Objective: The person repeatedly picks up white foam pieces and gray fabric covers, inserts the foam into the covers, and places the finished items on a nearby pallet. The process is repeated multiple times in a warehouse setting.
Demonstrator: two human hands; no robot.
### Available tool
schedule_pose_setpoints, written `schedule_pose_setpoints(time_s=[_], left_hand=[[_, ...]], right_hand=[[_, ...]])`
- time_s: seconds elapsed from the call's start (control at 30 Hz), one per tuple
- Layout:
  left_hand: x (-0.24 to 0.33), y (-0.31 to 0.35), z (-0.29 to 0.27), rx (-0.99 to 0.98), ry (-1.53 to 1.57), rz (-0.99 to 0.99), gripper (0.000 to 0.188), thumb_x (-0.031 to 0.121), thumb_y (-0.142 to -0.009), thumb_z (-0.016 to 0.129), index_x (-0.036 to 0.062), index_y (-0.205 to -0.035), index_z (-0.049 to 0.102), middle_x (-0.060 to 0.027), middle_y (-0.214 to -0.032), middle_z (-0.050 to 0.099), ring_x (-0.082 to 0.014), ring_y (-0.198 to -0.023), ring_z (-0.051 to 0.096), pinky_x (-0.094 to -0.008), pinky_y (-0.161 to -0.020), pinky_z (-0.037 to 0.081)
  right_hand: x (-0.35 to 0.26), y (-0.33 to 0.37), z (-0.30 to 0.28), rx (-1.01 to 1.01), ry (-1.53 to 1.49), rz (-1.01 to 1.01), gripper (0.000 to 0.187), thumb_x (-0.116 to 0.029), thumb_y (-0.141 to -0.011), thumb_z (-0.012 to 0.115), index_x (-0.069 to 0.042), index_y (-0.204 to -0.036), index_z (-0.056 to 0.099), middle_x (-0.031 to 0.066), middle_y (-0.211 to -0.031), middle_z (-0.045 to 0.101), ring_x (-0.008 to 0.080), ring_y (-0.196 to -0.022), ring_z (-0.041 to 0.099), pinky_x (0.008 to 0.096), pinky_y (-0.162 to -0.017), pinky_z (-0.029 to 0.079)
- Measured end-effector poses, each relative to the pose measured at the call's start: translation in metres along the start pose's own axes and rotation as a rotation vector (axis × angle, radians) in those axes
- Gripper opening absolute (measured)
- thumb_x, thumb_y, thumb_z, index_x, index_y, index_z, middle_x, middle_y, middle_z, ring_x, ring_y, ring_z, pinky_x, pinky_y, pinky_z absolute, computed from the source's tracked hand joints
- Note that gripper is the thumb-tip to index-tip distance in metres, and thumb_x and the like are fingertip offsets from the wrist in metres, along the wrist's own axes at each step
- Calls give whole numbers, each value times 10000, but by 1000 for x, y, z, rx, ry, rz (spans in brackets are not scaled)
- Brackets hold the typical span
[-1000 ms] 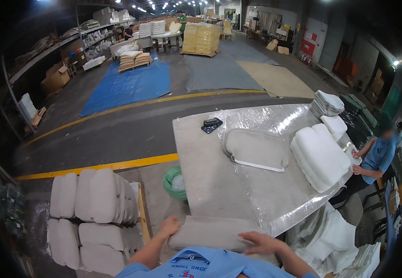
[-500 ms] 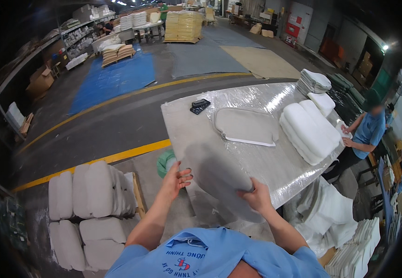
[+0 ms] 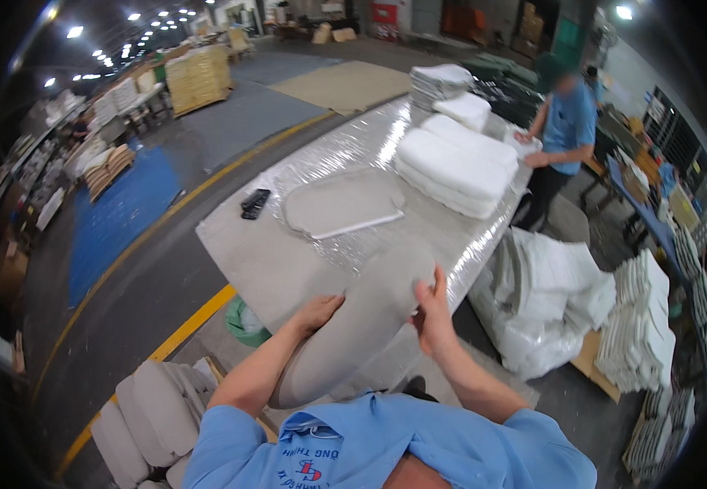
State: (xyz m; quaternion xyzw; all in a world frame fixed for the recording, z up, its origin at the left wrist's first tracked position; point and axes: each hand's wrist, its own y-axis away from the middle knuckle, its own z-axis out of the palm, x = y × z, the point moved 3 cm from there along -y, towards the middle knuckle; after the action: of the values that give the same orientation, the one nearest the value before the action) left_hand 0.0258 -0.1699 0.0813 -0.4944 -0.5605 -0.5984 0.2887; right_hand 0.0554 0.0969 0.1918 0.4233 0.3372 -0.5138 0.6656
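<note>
The left hand [image 3: 319,314] grips one edge of a matte grey, round-ended padded cushion [image 3: 362,326] slanting between both hands; the right hand [image 3: 433,314] is at its other edge, whether gripping I can't tell. Beyond them spreads a grey, plastic-covered surface [image 3: 243,248].

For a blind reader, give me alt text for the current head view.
A person's left hand and right hand flank a tilted grey cushion at a large table, where a grey panel and white padding lie. A co-worker stands to the right.
</note>
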Motion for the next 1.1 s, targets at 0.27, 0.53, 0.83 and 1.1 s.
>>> schedule_pose_setpoints(time_s=[0.27,0.53,0.83,1.1], left_hand=[[-66,-6,87,-148,-620,-140,535,466,-1025,597,19,-1307,679,-141,-1201,742,-270,-1114,683,-420,-985,516],[-58,-28,71,-122,-435,-285,430,396,-902,759,43,-1145,727,-172,-1139,748,-361,-998,713,-470,-833,543],[-69,2,66,139,-669,114,223,281,-994,664,87,-1095,713,-180,-911,728,-369,-831,698,-491,-748,524],[-108,-5,66,312,-890,-36,204,288,-1052,552,131,-1002,671,-144,-907,738,-396,-849,702,-524,-715,528]], right_hand=[[40,19,-117,227,299,363,802,-349,-866,820,-110,-1477,358,126,-1262,608,236,-1053,638,421,-759,532],[55,-94,-145,-444,1548,387,685,-567,-792,811,-1,-1171,736,204,-1080,741,286,-951,727,397,-808,563],[141,-131,-111,-709,1634,491,566,-530,-873,738,-32,-1141,769,203,-1129,749,371,-1094,702,474,-916,546],[149,-124,-105,-543,1545,20,278,-334,-965,645,-73,-918,728,166,-1009,689,407,-1030,635,530,-855,507]])
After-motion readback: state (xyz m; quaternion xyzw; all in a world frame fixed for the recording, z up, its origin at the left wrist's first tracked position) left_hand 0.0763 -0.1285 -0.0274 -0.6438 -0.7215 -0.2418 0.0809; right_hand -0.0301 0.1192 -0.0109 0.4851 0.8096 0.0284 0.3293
